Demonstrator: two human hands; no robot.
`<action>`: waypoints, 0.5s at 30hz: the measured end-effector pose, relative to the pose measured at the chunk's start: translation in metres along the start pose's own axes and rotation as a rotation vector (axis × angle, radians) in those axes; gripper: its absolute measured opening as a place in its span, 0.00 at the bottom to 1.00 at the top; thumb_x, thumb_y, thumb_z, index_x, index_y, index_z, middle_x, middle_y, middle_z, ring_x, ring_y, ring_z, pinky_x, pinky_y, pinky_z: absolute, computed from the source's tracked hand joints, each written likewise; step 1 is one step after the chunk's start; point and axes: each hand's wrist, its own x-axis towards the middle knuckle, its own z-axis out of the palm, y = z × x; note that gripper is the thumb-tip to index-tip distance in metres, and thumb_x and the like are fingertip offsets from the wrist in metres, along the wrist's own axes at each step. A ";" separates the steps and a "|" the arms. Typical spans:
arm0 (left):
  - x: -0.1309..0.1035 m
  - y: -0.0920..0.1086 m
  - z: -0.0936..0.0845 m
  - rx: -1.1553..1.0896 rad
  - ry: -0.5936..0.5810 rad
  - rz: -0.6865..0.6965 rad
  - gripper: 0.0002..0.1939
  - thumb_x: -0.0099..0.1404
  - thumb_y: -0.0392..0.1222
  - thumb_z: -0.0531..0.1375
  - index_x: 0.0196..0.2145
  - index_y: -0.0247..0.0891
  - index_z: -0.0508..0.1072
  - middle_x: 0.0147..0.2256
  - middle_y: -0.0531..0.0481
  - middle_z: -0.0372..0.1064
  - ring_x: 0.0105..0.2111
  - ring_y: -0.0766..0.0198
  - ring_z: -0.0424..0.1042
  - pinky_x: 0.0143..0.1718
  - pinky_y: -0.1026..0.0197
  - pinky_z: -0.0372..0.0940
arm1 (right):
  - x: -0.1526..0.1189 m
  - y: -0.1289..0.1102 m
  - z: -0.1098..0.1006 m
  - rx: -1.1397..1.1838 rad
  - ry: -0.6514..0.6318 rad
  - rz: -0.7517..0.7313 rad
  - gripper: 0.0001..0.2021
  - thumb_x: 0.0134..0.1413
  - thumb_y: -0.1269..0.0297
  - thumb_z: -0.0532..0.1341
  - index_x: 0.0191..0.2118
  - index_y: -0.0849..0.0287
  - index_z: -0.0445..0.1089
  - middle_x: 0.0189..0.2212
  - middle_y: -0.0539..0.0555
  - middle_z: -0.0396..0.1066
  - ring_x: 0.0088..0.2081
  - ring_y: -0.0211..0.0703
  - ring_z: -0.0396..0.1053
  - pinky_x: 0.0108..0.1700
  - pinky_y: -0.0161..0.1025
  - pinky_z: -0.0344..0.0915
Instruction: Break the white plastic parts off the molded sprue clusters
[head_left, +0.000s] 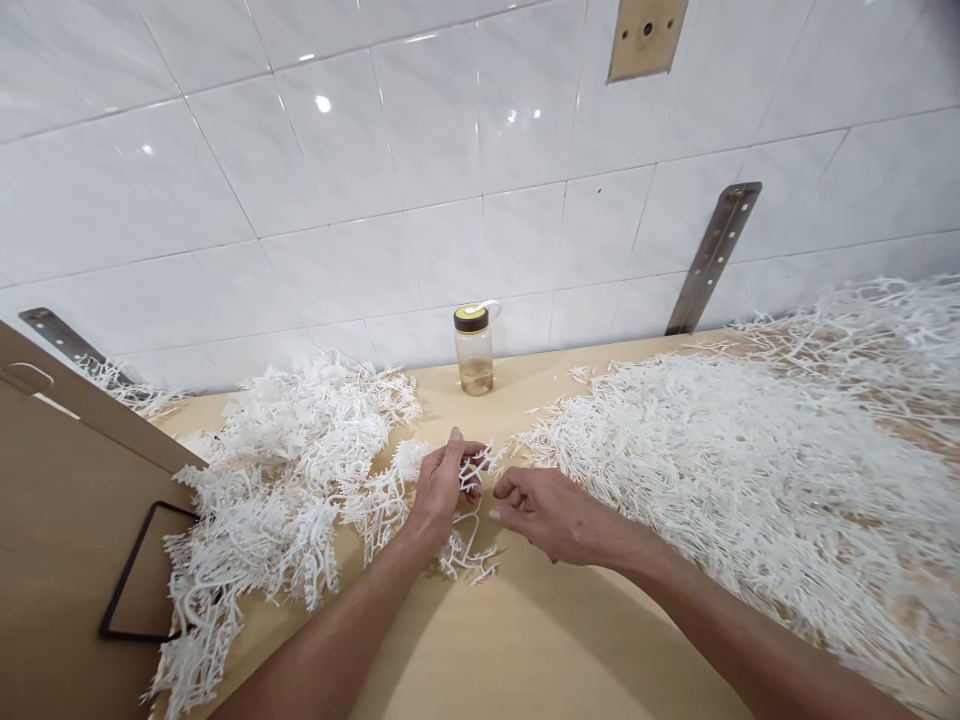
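Note:
My left hand (441,482) is closed on a white branching plastic sprig (474,468), which sticks out between thumb and fingers. Just to its right is my right hand (546,512), thumb and fingers curled together near the sprig's tips. Whether anything small sits in that pinch is hidden. More white branched pieces (469,555) dangle or lie below my left hand. Left of it spreads a heap of white clustered sprigs (300,470). To the right lies a wide pile of loose white thin pieces (735,450).
A clear bottle (474,352) with dark lid and some liquid stands behind my hands. At the left edge is a cardboard box (67,540) beside a black rectangular frame (112,590). Metal brackets (712,260) rise against the tiled wall (420,140) behind the wooden table (480,660).

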 end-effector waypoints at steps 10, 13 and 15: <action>-0.005 0.007 0.002 0.083 0.002 0.108 0.33 0.63 0.67 0.52 0.26 0.33 0.78 0.25 0.44 0.74 0.26 0.61 0.71 0.30 0.60 0.65 | 0.016 0.021 0.020 0.393 -0.035 0.164 0.13 0.60 0.53 0.58 0.40 0.59 0.68 0.22 0.46 0.68 0.15 0.32 0.65 0.13 0.27 0.50; -0.002 0.005 0.000 0.099 0.039 0.139 0.31 0.64 0.65 0.53 0.27 0.33 0.79 0.26 0.44 0.74 0.28 0.61 0.71 0.32 0.60 0.65 | 0.016 0.020 0.027 0.495 -0.066 0.144 0.12 0.57 0.58 0.60 0.42 0.60 0.68 0.26 0.49 0.71 0.18 0.34 0.69 0.16 0.28 0.56; 0.002 0.003 -0.002 0.102 0.077 0.151 0.29 0.64 0.63 0.54 0.29 0.34 0.79 0.29 0.44 0.75 0.30 0.61 0.71 0.34 0.61 0.65 | 0.015 0.014 0.033 0.563 -0.079 0.079 0.11 0.56 0.62 0.60 0.43 0.60 0.68 0.33 0.52 0.74 0.25 0.36 0.74 0.22 0.29 0.63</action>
